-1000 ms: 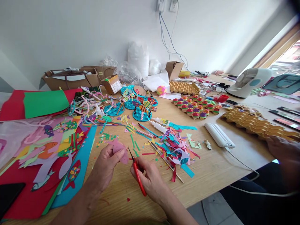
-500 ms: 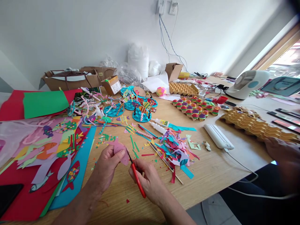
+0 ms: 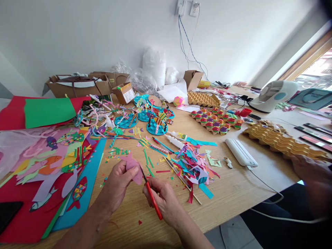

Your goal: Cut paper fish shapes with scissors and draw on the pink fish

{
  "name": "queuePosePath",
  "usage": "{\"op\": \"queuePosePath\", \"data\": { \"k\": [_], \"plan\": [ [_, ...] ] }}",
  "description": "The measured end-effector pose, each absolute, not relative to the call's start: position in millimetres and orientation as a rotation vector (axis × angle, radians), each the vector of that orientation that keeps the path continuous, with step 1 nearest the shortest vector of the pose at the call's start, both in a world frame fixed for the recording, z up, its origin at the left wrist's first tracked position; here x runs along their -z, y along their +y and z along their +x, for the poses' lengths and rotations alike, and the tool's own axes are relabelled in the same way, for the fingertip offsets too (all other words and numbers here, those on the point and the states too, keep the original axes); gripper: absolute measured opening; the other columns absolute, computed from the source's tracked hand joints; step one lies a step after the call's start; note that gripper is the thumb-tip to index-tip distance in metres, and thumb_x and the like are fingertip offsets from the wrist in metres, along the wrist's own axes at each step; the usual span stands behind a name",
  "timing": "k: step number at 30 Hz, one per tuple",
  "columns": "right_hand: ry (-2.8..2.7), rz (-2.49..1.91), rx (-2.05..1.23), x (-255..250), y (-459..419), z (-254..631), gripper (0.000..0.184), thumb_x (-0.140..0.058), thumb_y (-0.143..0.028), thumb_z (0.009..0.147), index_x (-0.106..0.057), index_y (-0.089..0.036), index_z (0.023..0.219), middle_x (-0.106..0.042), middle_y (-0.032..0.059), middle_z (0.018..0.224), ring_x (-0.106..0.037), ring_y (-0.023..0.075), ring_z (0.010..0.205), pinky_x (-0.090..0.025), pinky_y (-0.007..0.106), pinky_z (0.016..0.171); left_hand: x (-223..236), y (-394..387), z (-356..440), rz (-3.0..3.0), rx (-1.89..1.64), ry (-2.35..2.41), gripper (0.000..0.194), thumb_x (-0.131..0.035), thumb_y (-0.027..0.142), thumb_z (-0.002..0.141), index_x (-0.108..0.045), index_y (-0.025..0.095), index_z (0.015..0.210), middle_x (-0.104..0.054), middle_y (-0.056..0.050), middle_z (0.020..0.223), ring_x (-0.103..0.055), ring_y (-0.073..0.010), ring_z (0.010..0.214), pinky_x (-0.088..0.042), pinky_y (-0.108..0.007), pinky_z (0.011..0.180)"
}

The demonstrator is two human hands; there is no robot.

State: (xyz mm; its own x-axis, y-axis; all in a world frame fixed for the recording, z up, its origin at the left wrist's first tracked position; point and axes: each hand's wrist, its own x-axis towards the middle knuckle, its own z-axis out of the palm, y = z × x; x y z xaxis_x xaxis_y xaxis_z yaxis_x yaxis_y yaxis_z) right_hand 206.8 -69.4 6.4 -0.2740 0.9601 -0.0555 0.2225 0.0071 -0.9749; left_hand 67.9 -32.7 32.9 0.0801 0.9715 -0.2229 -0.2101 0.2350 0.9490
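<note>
Between the thumb and fingers of my left hand [image 3: 119,183] is a pink paper fish [image 3: 132,166], its tail pointing up and away from me. My right hand [image 3: 162,197] grips red-handled scissors [image 3: 153,197]. Their dark blades touch the fish's right edge; part of the blades is hard to see against the paper. Beyond my hands lie green paper strips [image 3: 149,170] and small green and yellow scraps [image 3: 118,152]. A heap of colourful paper offcuts [image 3: 195,166] lies to the right, with a thin wooden stick [image 3: 185,183] beside it.
Left are stacked coloured sheets [image 3: 26,207] with cut paper fish and a dark phone-like object [image 3: 9,214]. Blue discs [image 3: 157,129] bearing fish stand behind. A painted egg carton [image 3: 216,119], a white power bank [image 3: 241,152] and another person's hand [image 3: 308,169] are right.
The view has shifted slightly. My hands, the pink fish and the scissors keep nearly the same pose, and the other person's hand has moved slightly.
</note>
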Motion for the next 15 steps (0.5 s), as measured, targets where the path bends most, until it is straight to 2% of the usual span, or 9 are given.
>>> {"op": "queuePosePath", "data": {
  "k": [15],
  "plan": [
    [-1.559, -1.176, -1.398, -5.4, -70.2, 210.0, 0.027, -0.04, -0.035, 0.081, -0.039, -0.019, 0.059, -0.036, -0.005, 0.05, -0.032, 0.0084, 0.049, -0.025, 0.021, 0.046, -37.2, -33.8, 68.6, 0.962, -1.047, 1.065, 0.015, -0.062, 0.027, 0.063, -0.052, 0.016, 0.058, -0.057, 0.003, 0.06, -0.045, -0.0103, 0.054, -0.038, -0.023, 0.054]
  ]
}}
